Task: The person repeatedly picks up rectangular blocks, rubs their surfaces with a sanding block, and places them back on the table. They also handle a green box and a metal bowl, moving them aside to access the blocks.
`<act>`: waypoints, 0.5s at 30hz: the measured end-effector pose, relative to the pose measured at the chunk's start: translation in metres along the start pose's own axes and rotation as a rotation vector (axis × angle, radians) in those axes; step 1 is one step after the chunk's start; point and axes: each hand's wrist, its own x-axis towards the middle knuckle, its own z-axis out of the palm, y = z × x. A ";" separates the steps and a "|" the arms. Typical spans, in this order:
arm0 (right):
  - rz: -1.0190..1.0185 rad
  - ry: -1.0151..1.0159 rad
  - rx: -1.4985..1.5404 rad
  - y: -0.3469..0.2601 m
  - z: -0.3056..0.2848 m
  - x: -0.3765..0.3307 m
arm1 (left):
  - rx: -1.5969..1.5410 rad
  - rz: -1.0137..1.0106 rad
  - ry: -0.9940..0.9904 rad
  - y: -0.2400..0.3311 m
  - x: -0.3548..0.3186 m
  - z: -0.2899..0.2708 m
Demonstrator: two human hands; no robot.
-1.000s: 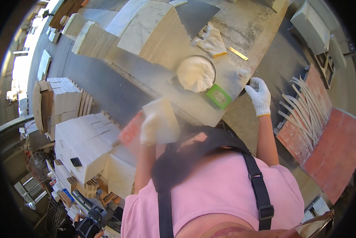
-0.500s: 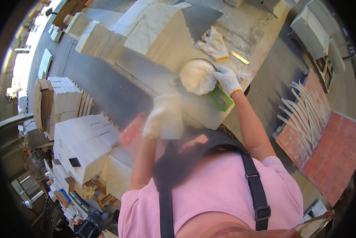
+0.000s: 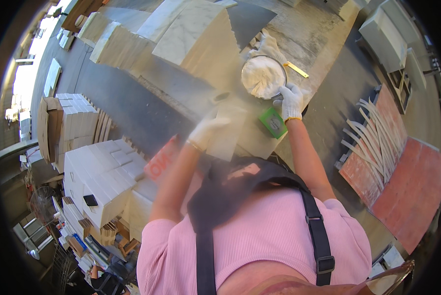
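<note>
Gripping the round pan by its near rim in head view, the gloved R hand is closed on it. Pan, w/ white stuff inside, is over the table, btwn spare glove & green box; yellow strip just beside. L hand, also gloved, is at a pale tile; blurry, can't tell if grasping.

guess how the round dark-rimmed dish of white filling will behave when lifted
The dish may tip, since the white-gloved right hand is at only one edge. Its uneven white filling could shift or spill, lying uncovered.
</note>
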 end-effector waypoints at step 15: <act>-0.226 -0.027 -0.284 -0.023 -0.053 -0.104 | 0.726 -0.191 0.233 0.025 0.041 0.048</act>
